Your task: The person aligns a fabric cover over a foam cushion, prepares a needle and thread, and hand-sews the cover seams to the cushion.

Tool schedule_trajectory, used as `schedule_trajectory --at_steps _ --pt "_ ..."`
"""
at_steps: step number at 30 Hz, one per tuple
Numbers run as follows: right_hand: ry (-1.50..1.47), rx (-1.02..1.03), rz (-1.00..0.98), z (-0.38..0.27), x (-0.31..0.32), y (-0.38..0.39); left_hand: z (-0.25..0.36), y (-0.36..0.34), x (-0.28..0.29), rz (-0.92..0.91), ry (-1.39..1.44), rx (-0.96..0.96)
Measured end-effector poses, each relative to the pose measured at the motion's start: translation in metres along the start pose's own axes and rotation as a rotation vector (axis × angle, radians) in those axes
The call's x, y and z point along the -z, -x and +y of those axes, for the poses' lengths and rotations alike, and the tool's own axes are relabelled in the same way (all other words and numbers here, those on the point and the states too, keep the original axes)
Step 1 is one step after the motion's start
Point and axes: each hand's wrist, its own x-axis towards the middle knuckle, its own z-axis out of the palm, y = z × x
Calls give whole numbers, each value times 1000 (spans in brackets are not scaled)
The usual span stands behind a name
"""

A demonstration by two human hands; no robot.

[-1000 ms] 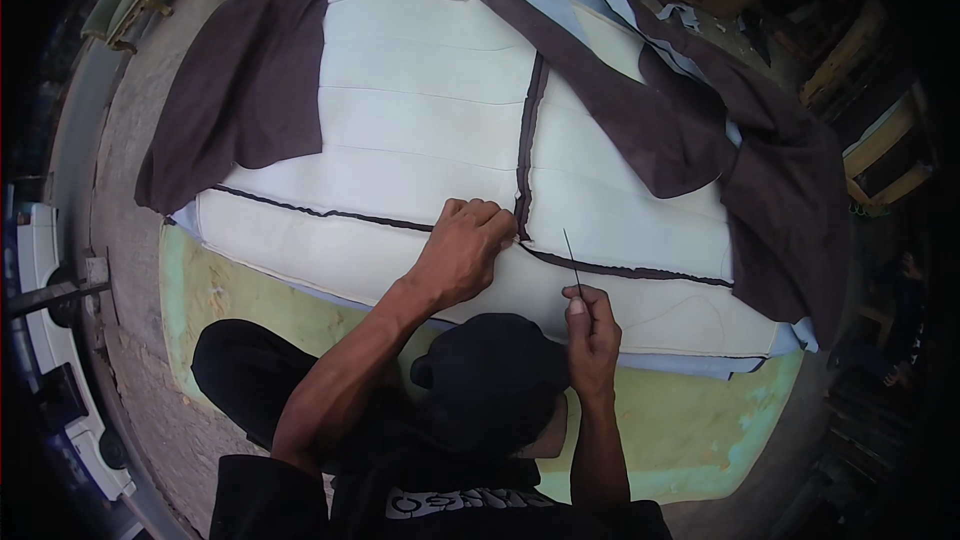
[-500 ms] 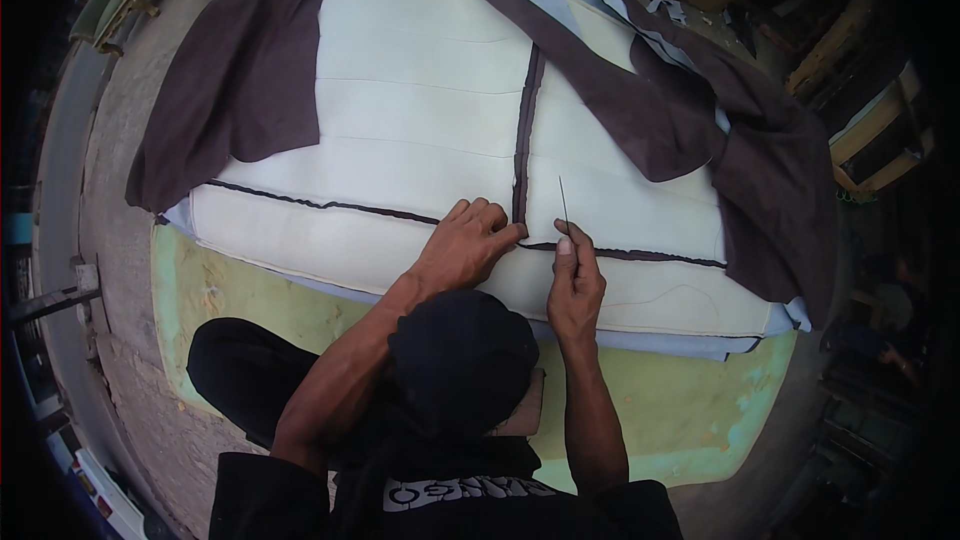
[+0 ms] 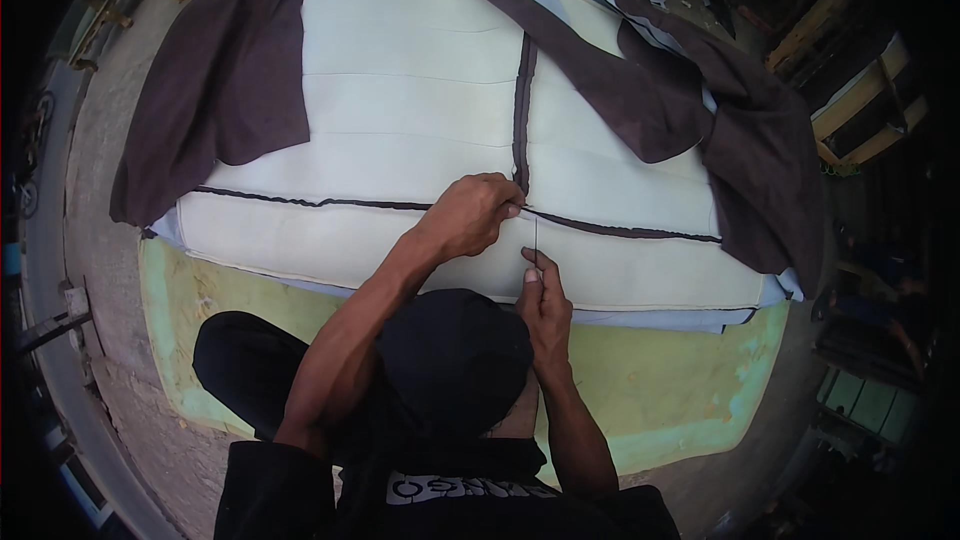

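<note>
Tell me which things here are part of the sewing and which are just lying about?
In use:
left hand, pinching the dark seam
right hand, holding a thin needle
cream padded cover
brown fabric

Lying about:
green foam sheet
wooden pallets

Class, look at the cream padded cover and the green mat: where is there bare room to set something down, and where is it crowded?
Bare: the cream padded cover between the brown fabric flap and the dark centre seam; also the green foam mat at lower right. Crowded: the seam crossing, where the left hand pinches and the right hand holds a thin needle.
</note>
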Motion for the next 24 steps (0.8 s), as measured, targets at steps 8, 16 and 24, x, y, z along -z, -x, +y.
schedule_trajectory --at_steps 8,16,24 --pt "195 -80 -22 -8 -7 -5 -3 1 -1 3 85 66" --pt "143 -58 2 -4 -14 -6 -5 3 -4 30 73 73" --pt "126 -80 -26 -9 -17 -18 -1 12 5 0 30 56"
